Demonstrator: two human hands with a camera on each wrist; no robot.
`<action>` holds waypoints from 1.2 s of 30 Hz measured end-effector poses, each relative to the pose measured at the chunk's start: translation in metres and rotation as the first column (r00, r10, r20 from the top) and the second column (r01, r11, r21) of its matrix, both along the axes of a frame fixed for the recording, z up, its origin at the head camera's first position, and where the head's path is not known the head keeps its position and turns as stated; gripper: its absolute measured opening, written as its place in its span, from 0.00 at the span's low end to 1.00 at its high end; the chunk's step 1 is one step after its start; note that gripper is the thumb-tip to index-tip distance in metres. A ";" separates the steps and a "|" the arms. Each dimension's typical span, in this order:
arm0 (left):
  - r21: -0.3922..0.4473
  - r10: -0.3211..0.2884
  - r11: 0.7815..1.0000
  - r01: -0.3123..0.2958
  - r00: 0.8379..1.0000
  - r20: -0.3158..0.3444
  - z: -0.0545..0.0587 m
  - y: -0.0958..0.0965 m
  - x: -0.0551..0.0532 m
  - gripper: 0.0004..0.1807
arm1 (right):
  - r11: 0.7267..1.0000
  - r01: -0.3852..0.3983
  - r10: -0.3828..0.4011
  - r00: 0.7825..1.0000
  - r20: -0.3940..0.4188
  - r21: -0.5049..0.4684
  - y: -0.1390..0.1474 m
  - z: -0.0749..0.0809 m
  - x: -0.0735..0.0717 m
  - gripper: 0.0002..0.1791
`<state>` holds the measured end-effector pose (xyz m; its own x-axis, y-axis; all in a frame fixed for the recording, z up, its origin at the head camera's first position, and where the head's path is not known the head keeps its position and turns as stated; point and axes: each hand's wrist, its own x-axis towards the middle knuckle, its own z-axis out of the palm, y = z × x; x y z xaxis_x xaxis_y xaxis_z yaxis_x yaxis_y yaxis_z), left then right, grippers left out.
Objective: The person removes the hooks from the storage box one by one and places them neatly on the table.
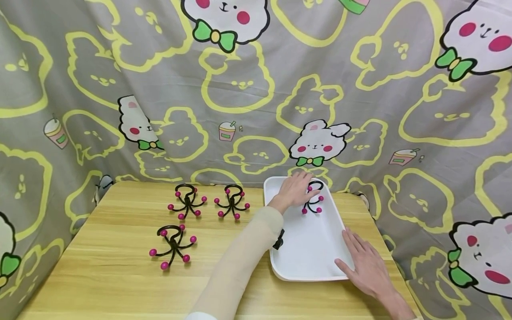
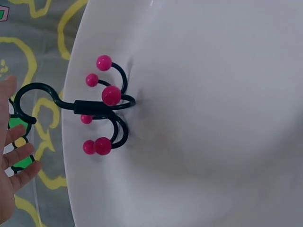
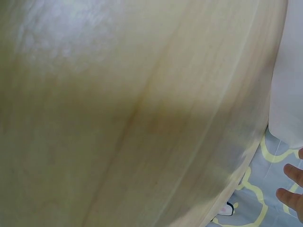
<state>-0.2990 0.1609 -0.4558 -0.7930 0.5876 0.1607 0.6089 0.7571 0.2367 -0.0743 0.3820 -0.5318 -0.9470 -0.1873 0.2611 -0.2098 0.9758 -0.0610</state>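
A black multi-arm hanging hook with pink ball tips is inside the white tray, near its far end. My left hand is over the far end of the tray, just beside that hook, fingers extended. In the left wrist view, the curved top of the hook points toward the fingers, with a gap between them. My right hand rests at the tray's right rim, fingers straight along the side and thumb over the inside. Only some right fingertips show in the right wrist view.
Three similar hooks stand on the wooden table left of the tray: one at the back left, one at the back middle, one nearer. Behind the table hangs a grey patterned curtain. My left forearm crosses the tray's left rim.
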 end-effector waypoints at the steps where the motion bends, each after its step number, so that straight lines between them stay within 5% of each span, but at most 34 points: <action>1: 0.001 0.005 1.000 -0.005 1.000 0.008 -0.001 0.001 -0.001 0.36 | 1.000 0.000 0.000 1.000 0.000 0.000 0.000 0.000 0.000 0.48; 10: -0.013 0.025 1.000 -0.024 0.999 0.031 -0.004 0.004 -0.003 0.35 | 1.000 0.000 0.000 1.000 0.006 0.007 0.001 0.000 0.000 0.48; 36: -0.086 0.038 0.995 -0.049 0.991 -0.125 0.002 0.022 0.005 0.18 | 1.000 0.013 -0.013 1.000 0.023 0.009 0.002 -0.002 -0.001 0.48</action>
<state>-0.2939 0.1833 -0.4539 -0.7959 0.5689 0.2072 0.5949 0.7984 0.0932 -0.0751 0.3839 -0.5340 -0.9551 -0.1771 0.2374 -0.1957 0.9790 -0.0569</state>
